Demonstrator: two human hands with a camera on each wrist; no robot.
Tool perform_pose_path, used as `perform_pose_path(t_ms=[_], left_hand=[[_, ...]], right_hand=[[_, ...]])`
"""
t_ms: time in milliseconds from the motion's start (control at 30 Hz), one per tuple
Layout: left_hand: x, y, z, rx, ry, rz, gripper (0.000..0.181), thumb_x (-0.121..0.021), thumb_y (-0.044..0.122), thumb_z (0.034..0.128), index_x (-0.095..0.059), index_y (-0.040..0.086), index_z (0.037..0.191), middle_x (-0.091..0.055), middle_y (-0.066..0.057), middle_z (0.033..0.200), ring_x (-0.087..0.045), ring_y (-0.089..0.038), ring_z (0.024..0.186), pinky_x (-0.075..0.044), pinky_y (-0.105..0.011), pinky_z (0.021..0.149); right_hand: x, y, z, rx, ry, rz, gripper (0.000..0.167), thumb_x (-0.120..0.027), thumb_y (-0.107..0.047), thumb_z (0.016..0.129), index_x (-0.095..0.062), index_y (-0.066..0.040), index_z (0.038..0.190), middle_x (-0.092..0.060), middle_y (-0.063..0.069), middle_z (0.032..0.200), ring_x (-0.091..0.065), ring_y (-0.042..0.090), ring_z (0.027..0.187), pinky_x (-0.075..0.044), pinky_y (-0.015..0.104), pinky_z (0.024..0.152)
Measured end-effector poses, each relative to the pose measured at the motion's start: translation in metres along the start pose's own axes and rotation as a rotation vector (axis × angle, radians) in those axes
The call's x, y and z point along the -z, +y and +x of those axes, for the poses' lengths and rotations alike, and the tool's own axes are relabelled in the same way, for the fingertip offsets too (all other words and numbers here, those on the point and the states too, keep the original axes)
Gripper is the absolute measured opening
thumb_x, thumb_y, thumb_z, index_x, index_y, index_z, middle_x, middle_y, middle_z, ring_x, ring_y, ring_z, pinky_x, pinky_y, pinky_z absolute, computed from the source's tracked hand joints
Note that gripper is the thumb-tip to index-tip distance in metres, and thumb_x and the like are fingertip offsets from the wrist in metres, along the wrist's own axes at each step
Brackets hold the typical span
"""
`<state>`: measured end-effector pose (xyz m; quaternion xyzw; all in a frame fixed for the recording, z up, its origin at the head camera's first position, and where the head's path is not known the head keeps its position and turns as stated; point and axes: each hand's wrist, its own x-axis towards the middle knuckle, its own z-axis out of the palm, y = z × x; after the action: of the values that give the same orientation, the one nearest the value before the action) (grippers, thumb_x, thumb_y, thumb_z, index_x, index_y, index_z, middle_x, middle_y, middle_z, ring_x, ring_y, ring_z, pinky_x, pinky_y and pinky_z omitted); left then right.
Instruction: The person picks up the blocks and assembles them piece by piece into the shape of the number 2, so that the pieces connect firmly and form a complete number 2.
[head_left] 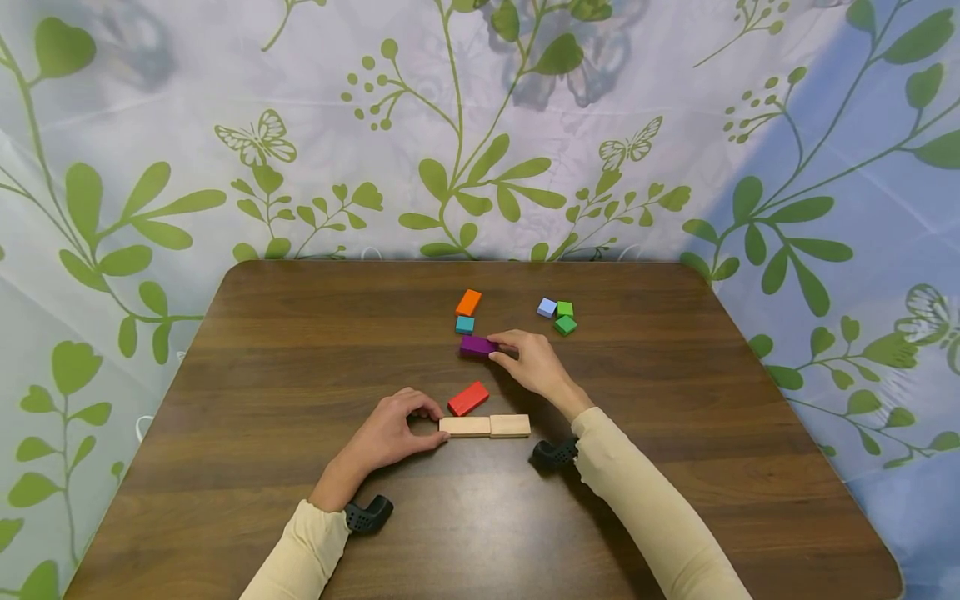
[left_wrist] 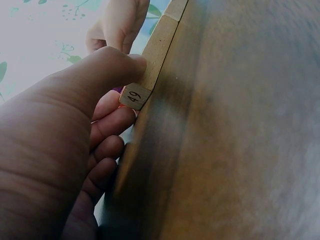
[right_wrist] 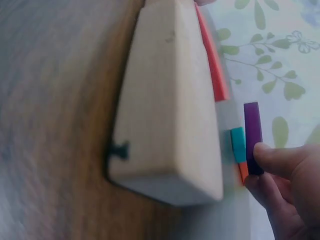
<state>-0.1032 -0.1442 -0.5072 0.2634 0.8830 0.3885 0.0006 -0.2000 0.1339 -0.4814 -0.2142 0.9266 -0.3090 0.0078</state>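
Observation:
Two plain wooden blocks lie end to end in a row on the table. My left hand point(head_left: 393, 429) pinches the left end of the left wooden block point(head_left: 465, 427) between thumb and fingers; its end face point(left_wrist: 134, 96) reads 49 in the left wrist view. The right wooden block point(head_left: 510, 426) touches it. Farther back, my right hand point(head_left: 531, 361) grips a purple block point(head_left: 476, 347) by its right end, with the thumb on its near side. Between the hands, just behind the row, sits a red block point(head_left: 468, 399), slightly turned.
Behind the purple block are a small teal block point(head_left: 465, 325) and an orange block point(head_left: 468, 302). To their right, a light blue block point(head_left: 547, 307) stands near a light green block point(head_left: 565, 309) and a darker green block point(head_left: 566, 325). A patterned curtain point(head_left: 315, 125) hangs behind the brown table point(head_left: 300, 333).

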Motion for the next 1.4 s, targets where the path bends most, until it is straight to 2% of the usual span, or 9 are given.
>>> perform_pose_path(t_ms=[667, 1067, 1400], left_hand=[[-0.003, 0.002, -0.001, 0.005, 0.002, 0.000, 0.023, -0.088, 0.031, 0.0833, -0.072, 0.022, 0.097, -0.067, 0.012, 0.093, -0.057, -0.008, 0.092, -0.052, -0.029, 0.082], [-0.004, 0.002, -0.002, 0.001, 0.008, 0.002, 0.022, -0.088, 0.030, 0.0829, -0.072, 0.021, 0.096, -0.067, 0.010, 0.093, -0.058, -0.008, 0.091, -0.052, -0.029, 0.082], [-0.004, 0.004, -0.003, 0.003, 0.009, -0.009, 0.023, -0.088, 0.029, 0.0828, -0.072, 0.021, 0.096, -0.068, 0.009, 0.094, -0.057, -0.009, 0.091, -0.053, -0.029, 0.081]], right_hand=[[0.016, 0.018, -0.009, 0.147, -0.096, 0.110, 0.035, -0.070, -0.014, 0.099, -0.069, -0.010, 0.134, -0.068, 0.011, 0.134, -0.070, 0.025, 0.117, -0.054, 0.040, 0.100], [0.021, 0.027, -0.013, 0.188, -0.136, 0.131, 0.033, -0.069, -0.011, 0.099, -0.069, -0.010, 0.132, -0.069, 0.010, 0.132, -0.070, 0.022, 0.117, -0.055, 0.037, 0.098], [0.025, 0.037, -0.015, 0.184, -0.186, 0.141, 0.033, -0.069, -0.011, 0.099, -0.069, -0.011, 0.133, -0.068, 0.010, 0.134, -0.069, 0.022, 0.119, -0.054, 0.036, 0.100]])
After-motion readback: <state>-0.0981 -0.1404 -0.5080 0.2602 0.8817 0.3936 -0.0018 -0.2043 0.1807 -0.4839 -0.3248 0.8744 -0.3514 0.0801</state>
